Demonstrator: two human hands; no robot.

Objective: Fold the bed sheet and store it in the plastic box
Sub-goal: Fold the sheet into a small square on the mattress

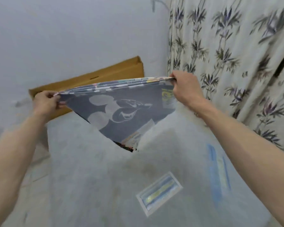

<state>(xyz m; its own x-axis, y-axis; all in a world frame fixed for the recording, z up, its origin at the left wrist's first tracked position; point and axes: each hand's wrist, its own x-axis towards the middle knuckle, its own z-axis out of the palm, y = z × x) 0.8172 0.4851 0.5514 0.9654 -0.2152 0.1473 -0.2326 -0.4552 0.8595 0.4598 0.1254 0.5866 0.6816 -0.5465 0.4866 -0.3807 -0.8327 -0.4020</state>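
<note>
The folded grey cartoon-print bed sheet (121,112) hangs stretched between the two hands, its upper edge running from the left hand (45,103) to the right hand (185,89), each pinching a top corner. Below the fingers (174,80) the sheet tapers down to a point that meets the pale grey mattress (105,185), which spreads beneath both forearms. Behind the left fingers a flat brown cardboard box (105,76) leans against the plain wall (72,38). Right of the right fingers, and behind them, hangs the leaf-patterned fabric curtain (236,54). A rectangular sewn label (159,193) lies on the mattress, nearer the camera than the fingers.
</note>
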